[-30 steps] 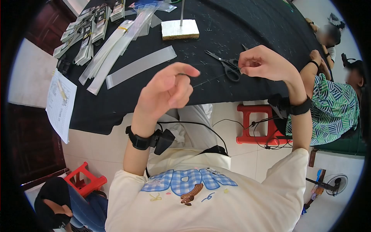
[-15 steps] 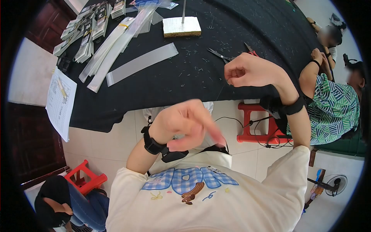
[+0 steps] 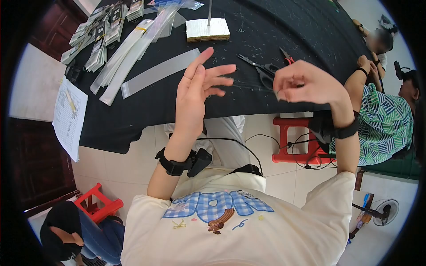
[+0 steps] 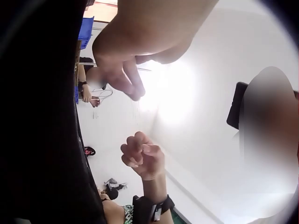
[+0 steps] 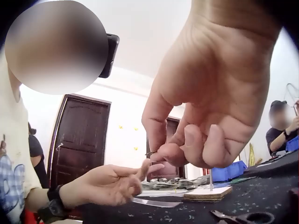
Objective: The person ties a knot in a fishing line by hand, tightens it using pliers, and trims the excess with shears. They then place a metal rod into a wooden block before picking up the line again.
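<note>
In the head view my left hand [image 3: 195,91] is raised at the table's front edge, its fingers spread and relaxed; a thin line crosses the base of one finger. To its right, my right hand [image 3: 310,84] has curled fingers, with thumb and fingertip together. In the right wrist view that right hand [image 5: 210,102] pinches a tiny dark thin piece [image 5: 150,153], too small to identify. The hands are apart. Black-handled scissors [image 3: 267,79] lie beside my right hand, and red-handled ones [image 3: 289,59] just behind. Any thread between the hands cannot be made out.
A foil-topped block [image 3: 207,31] with an upright rod stands at the back. Clear strip [image 3: 157,75], long plastic sleeves [image 3: 128,66] and printed packets [image 3: 100,44] lie left; paper [image 3: 71,117] hangs over the edge. Thread scraps dot the black cloth. Other people sit right.
My left hand swept down toward my lap, then came back up over the table edge with its fingers spread. My right hand moved slightly left, then back right.
</note>
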The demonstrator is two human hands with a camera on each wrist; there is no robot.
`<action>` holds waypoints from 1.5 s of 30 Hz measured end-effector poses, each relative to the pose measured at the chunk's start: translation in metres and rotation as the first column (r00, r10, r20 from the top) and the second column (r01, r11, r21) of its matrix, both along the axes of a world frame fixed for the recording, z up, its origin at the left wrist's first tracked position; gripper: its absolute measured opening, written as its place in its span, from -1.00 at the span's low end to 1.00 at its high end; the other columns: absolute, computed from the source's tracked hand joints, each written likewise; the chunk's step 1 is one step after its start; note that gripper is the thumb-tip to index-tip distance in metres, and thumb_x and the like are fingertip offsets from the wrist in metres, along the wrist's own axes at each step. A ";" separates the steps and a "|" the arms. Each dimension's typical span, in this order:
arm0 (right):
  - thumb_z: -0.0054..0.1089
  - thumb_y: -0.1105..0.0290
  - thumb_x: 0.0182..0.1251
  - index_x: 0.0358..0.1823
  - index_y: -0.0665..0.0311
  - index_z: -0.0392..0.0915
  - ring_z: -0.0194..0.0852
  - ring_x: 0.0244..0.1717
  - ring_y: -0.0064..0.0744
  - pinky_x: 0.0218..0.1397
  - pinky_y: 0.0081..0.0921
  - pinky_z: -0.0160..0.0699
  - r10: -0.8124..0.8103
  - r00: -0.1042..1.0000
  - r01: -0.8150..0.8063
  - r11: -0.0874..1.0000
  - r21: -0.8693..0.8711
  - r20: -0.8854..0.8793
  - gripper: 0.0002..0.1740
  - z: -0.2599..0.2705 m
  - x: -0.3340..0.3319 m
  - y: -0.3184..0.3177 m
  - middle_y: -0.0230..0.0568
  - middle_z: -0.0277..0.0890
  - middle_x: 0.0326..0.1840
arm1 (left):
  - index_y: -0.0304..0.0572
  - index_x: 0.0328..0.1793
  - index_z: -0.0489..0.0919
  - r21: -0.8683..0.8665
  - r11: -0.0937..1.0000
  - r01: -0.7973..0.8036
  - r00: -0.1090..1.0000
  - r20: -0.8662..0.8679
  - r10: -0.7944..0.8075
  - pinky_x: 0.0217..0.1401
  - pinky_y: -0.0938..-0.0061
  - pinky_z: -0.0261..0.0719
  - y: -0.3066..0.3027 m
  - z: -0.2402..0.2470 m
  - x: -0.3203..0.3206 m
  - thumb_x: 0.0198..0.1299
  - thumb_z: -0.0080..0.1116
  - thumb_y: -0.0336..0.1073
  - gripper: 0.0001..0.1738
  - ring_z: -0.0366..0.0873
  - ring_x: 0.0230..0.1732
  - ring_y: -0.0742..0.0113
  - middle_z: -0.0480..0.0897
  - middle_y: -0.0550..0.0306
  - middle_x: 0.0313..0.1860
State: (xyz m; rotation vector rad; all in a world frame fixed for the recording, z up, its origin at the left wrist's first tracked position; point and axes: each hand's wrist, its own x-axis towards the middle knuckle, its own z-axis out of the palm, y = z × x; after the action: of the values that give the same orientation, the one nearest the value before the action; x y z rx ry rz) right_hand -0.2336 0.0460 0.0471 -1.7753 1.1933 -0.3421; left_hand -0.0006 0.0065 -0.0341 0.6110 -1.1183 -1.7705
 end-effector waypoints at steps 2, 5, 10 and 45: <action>0.09 0.45 0.08 -0.44 0.39 0.50 0.31 -0.60 -0.70 -0.53 -0.70 0.25 0.046 0.999 -0.045 0.998 0.050 -0.002 -0.88 -0.001 0.013 0.008 -0.39 0.43 -0.64 | -0.13 0.40 0.15 -0.026 0.998 -0.063 0.998 0.017 0.063 -0.11 0.49 0.50 0.000 0.005 -0.002 0.42 -0.39 -0.16 -0.52 0.59 -0.13 0.30 0.59 -0.07 -0.02; 0.11 0.49 0.04 -0.46 0.40 0.49 0.26 -0.66 -0.64 -0.59 -0.67 0.21 0.086 0.996 -0.086 0.996 -0.015 -0.005 -0.90 -0.012 0.032 0.019 -0.34 0.39 -0.69 | -0.15 0.42 0.11 0.243 0.970 0.002 0.939 -0.334 0.081 0.04 0.42 0.45 -0.003 0.009 -0.003 0.42 -0.39 -0.14 -0.51 0.55 0.02 0.24 0.59 -0.05 -0.02; 0.09 0.54 0.01 -0.44 0.38 0.51 0.23 -0.66 -0.66 -0.60 -0.69 0.19 0.019 0.998 -0.029 0.983 -0.182 -0.054 -0.93 -0.017 0.041 0.021 -0.34 0.40 -0.66 | -0.22 0.33 0.22 -0.048 0.830 0.556 0.390 -0.867 -0.311 -0.46 0.57 0.50 -0.015 -0.008 0.011 0.40 -0.32 -0.16 -0.54 0.39 -0.64 0.53 0.60 0.02 -0.11; 0.23 0.55 -0.23 -0.42 0.37 0.40 0.36 -0.46 -0.32 -0.42 -0.46 0.40 -0.183 0.840 -0.377 0.480 -0.792 -0.511 -0.73 -0.006 0.067 0.041 -0.26 0.27 -0.51 | -0.39 -0.27 0.59 -0.070 0.915 0.398 0.806 0.502 -0.313 -0.32 0.75 0.41 0.016 0.035 0.015 0.12 0.18 -0.43 -0.87 0.44 -0.40 0.65 0.57 0.26 -0.42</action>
State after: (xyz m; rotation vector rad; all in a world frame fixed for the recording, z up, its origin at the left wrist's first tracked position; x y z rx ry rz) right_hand -0.1667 0.0872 0.0406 -3.0280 1.3953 -0.4465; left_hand 0.0140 0.0221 0.0005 0.8019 -1.8173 -1.8543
